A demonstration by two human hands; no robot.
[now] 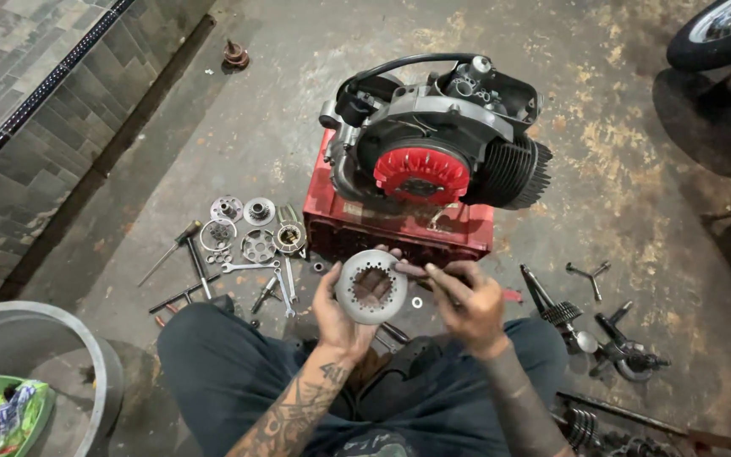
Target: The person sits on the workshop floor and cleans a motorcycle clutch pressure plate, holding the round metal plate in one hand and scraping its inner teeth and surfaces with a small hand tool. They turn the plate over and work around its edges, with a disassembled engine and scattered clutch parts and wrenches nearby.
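Note:
My left hand (338,315) holds a round silver clutch housing (371,287) with a toothed inner opening, face up over my knees. My right hand (467,303) pinches a thin dark tool (412,270) whose tip rests on the housing's right rim. Just beyond them a small engine (437,140) with a red fan cover (412,173) sits on a red plastic crate (382,228).
Several round clutch parts (251,228), wrenches (251,267) and a screwdriver (171,250) lie on the concrete at left. Gear shafts (556,309) and a three-way wrench (590,275) lie at right. A grey basin (86,338) stands lower left, a tyre (721,34) top right, a tiled wall at left.

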